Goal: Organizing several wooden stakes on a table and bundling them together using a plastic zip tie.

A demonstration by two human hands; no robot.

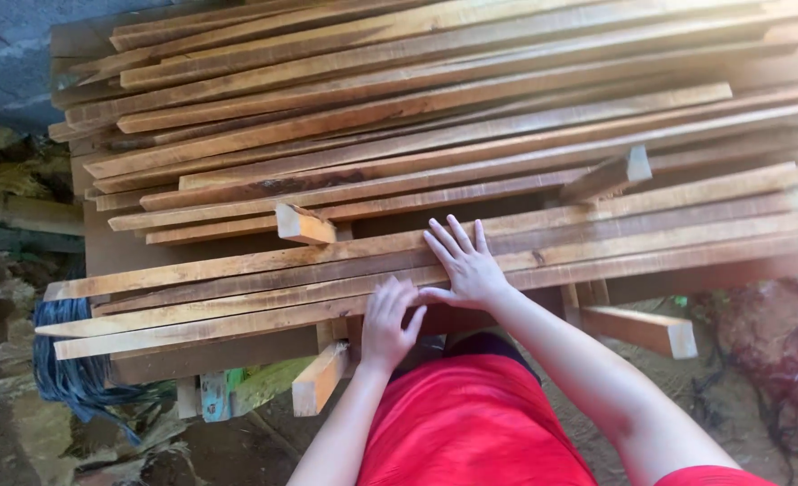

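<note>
A big stack of long wooden slats [435, 135] covers the bench [219, 355] from edge to edge. My right hand [464, 265] lies flat with fingers spread on the slats nearest me. My left hand [388, 322] curls over the near edge, fingers bent around the front slat [237, 319]. Short offcuts [304, 225] rest on top.

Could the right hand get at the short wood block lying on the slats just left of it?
Probably yes: the right hand lies flat on the slats, and nothing stands between it and the short block.
</note>
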